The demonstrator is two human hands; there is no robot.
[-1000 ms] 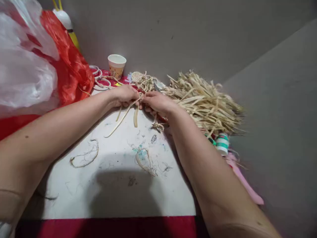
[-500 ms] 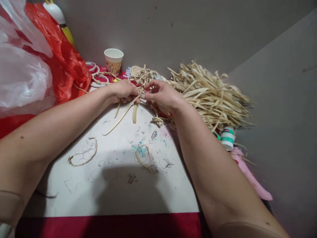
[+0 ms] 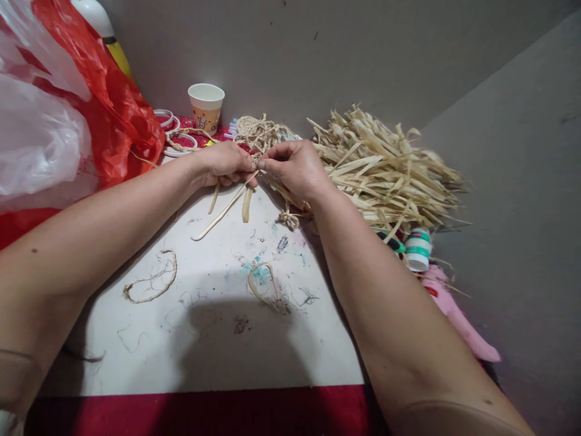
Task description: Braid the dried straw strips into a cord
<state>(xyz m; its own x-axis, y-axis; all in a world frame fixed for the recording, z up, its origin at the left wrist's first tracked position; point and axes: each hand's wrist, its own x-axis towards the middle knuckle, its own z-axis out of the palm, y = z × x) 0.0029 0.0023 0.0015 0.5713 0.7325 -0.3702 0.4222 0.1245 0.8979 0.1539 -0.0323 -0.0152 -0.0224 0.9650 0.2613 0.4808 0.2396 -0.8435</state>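
Observation:
My left hand (image 3: pixel 224 163) and my right hand (image 3: pixel 293 168) meet at the far end of a stained white board (image 3: pixel 213 327). Both are closed in a pinch on pale straw strips (image 3: pixel 227 206), whose loose ends trail toward me over the board. Just beyond the fingers lies a braided straw cord (image 3: pixel 258 130) in a loose heap. A big pile of dry straw strips (image 3: pixel 385 169) lies to the right of my right hand. A small straw knot (image 3: pixel 288 219) rests under my right wrist.
A paper cup (image 3: pixel 206 108) and white rings (image 3: pixel 175 136) stand at the back. Red and clear plastic bags (image 3: pixel 68 121) fill the left. A green-and-white spool (image 3: pixel 417 248) and a pink thing (image 3: pixel 454 315) lie on the right. Straw scraps (image 3: pixel 152 284) litter the board. Grey walls close the corner.
My right hand has risen slightly and closed its pinch on the strips beside my left hand. The view has shifted a little downward.

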